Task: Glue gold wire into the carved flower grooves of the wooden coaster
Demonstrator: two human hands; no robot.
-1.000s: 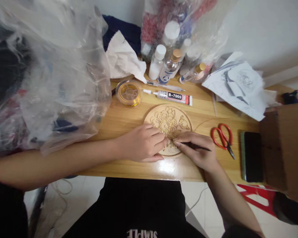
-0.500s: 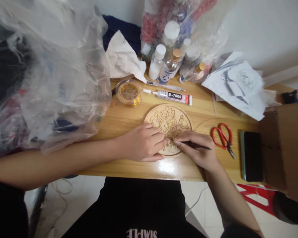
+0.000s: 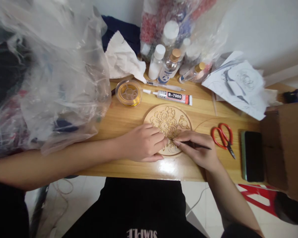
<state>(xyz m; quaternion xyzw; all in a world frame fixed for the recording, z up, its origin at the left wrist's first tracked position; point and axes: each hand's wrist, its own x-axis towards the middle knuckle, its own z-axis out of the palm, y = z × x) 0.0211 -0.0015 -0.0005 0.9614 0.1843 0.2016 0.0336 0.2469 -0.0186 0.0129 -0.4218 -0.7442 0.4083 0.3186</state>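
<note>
A round wooden disc [image 3: 167,123] with a gold wire flower pattern lies on the wooden table [image 3: 124,122]. My left hand [image 3: 142,143] rests on the disc's near left edge, fingers curled and pressed onto the pattern. My right hand [image 3: 198,148] is closed on a thin dark tool [image 3: 197,145], whose tip meets the pattern by my left fingertips. Both hands cover the near part of the disc.
Behind the disc lie a B-7000 glue tube [image 3: 172,96], a spool of gold wire [image 3: 128,93] and several bottles [image 3: 164,62]. Red scissors [image 3: 223,135] and a phone [image 3: 253,155] lie right, by a cardboard box [image 3: 285,148]. Plastic bags [image 3: 52,72] crowd the left; paper sketches [image 3: 240,82] sit back right.
My right hand has shifted very slightly toward the disc's middle with the tool. The left hand stays put.
</note>
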